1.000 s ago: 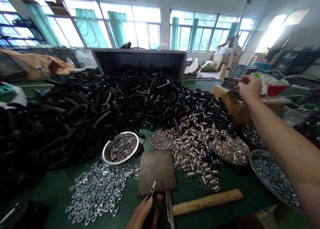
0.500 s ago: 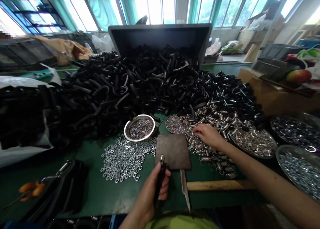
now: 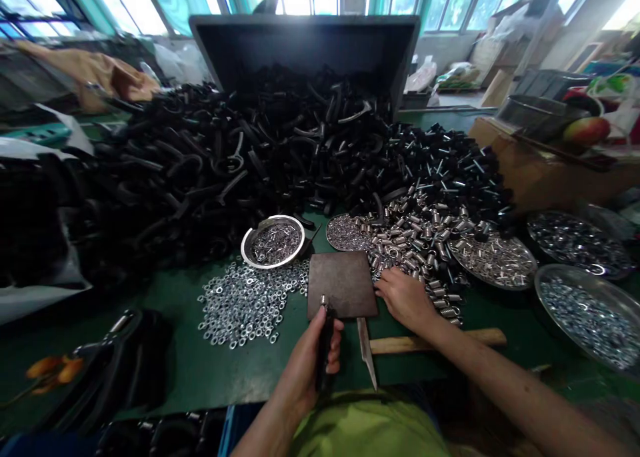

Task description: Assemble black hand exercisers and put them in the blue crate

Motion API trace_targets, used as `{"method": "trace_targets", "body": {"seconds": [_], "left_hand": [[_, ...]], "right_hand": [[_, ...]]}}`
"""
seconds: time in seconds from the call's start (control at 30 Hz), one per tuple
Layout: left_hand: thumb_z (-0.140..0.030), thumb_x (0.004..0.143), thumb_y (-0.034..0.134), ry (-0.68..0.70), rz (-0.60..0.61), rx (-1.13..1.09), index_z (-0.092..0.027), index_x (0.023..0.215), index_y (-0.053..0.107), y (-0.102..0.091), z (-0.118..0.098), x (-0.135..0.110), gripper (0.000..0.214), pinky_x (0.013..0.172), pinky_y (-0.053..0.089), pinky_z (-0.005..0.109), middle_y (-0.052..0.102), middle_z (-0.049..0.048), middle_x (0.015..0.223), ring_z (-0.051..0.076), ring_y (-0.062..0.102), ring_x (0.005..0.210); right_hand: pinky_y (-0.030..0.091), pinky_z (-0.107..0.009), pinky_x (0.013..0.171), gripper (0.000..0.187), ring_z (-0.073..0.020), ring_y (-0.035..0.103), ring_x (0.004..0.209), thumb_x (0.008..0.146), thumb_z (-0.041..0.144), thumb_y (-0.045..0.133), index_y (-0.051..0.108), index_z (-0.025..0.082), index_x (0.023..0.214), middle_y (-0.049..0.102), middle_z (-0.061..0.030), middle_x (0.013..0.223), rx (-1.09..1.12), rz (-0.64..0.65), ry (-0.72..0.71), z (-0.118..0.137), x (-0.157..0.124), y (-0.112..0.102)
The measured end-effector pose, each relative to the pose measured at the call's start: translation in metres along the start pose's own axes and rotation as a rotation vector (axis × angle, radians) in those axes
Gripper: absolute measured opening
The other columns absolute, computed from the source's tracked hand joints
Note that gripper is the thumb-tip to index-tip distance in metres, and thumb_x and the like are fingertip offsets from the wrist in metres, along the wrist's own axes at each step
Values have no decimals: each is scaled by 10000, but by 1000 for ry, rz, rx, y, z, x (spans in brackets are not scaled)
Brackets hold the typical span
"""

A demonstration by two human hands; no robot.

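Observation:
My left hand [image 3: 313, 350] is wrapped around a black plastic handle [image 3: 325, 347], held upright, with a small metal coil spring [image 3: 324, 301] at its top end. Just behind it lies a flat dark metal plate [image 3: 345, 277]. At that plate's right edge is my right hand [image 3: 404, 298], fingertips pinched together beside the heap of coil springs [image 3: 413, 244]; whatever they may hold is hidden. Below the plate a hammer with a wooden handle [image 3: 435, 341] and a pointed metal head [image 3: 367, 357] lies on the green table [image 3: 220, 374].
Loose metal nuts [image 3: 243, 304] lie left of the plate, below a steel bowl of small pins [image 3: 274, 242]. Black handles [image 3: 235, 157] are piled at the back, spilling from a grey bin [image 3: 305, 27]. Trays of small parts [image 3: 495, 260] stand right. Orange-handled scissors [image 3: 55, 369] lie left.
My right hand has moved from the upper part of the spring heap towards me, to the plate's right edge. My left hand keeps its grip on the handle. The camera view has shifted slightly.

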State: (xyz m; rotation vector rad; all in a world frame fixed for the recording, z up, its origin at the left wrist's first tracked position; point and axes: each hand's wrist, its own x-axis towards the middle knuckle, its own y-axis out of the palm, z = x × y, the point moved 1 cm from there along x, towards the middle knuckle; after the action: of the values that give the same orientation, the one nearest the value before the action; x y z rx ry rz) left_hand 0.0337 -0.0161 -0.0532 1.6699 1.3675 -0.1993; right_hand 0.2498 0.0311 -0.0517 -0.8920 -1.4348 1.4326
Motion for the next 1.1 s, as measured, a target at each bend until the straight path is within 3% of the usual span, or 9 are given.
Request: {"method": "trace_targets", "body": {"seconds": [0.1,0.23,0.3,0.4,0.63,0.87,1.0,1.1], "left_hand": [[-655,760,489,18,28,-8,-125,867,546,6,-1,-2,544,398,188,157,395,-47,589,37,299,449],[-688,757,451,-18,66,-34,-119,871,552,12,-2,-3,589,412,215,158,416,-33,605,43,330,463],[-682,761,453,-27,77,-52,-117,877,552,13,-3,-4,584,418,224,157,419,-31,612,44,338,469],[-665,775,450,-13,66,-69,-117,881,549,11,-4,-4,566,420,223,155,411,-33,607,44,332,468],[-634,786,472,-8,36,-84,-117,878,547,5,-4,-2,530,414,215,153,401,-37,607,39,314,461],[-636,785,471,-13,60,-74,-114,886,562,9,0,-2,539,426,248,151,414,-29,618,47,343,487],[-650,780,462,-10,68,-49,-119,889,562,10,1,-2,551,435,259,160,422,-27,631,51,355,493],[-670,774,443,-3,71,-10,-128,836,551,15,3,-1,556,451,279,173,436,-19,644,59,373,503]], "right_hand": [[430,-319,716,165,-216,529,887,852,159,509,629,174,740,607,-75,862,62,-69,16,9,1,0],[453,-325,819,165,-180,558,925,878,125,454,611,178,871,632,-65,978,408,-177,-75,26,-1,-10],[457,-319,818,182,-172,563,904,886,112,433,603,170,909,641,-62,951,462,-190,-117,30,-3,-12],[444,-336,805,139,-197,530,898,871,132,483,618,160,849,631,-68,912,343,-183,-63,23,-5,-11],[397,-343,738,17,-229,485,903,783,175,631,635,188,772,594,-48,859,68,-34,29,9,-10,2],[388,-334,737,106,-225,490,852,837,178,561,600,163,740,589,-74,808,29,-110,41,11,-12,10],[409,-306,713,129,-197,536,788,854,221,549,591,183,738,608,-40,753,358,-162,137,22,-12,-11],[420,-250,657,116,-146,574,707,852,228,545,591,202,749,626,6,726,720,-78,147,49,-10,-32]]}}
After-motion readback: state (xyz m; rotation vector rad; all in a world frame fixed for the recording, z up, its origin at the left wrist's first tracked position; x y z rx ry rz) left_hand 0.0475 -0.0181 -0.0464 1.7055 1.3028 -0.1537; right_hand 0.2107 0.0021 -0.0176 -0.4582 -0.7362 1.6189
